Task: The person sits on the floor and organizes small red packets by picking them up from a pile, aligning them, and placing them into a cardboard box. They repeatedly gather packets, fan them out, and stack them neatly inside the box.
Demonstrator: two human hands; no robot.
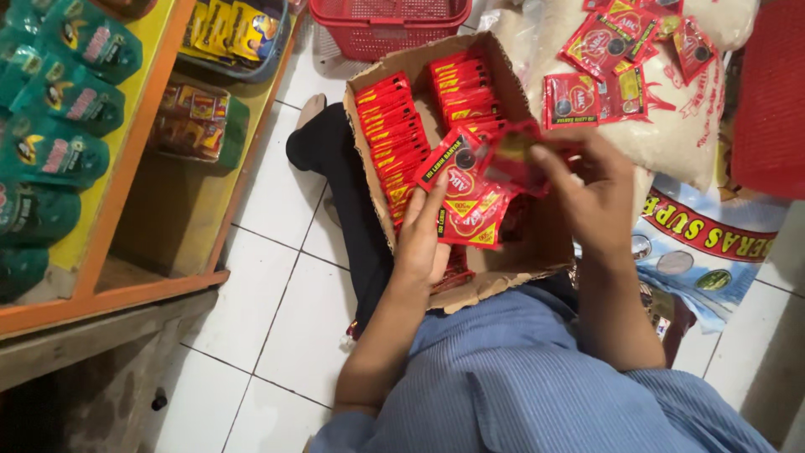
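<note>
from the head view, the left hand [423,239] has its fingers curled loosely round a fanned bunch of small red and yellow foil sachets [466,201], while the right hand [591,189] pinches a blurred sachet at the top of the bunch. both hover over an open brown cardboard box [503,267] packed with rows of sachets. white rice sacks [683,134] crowd the right; an orange wooden shelf [134,143] stands left across bare white floor tiles [277,319].

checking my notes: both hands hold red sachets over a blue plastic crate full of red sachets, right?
Not quite: the head view shows a brown cardboard box, not a blue plastic crate. The rest holds: the left hand and right hand hold red sachets over it, with rows of sachets inside.
</note>
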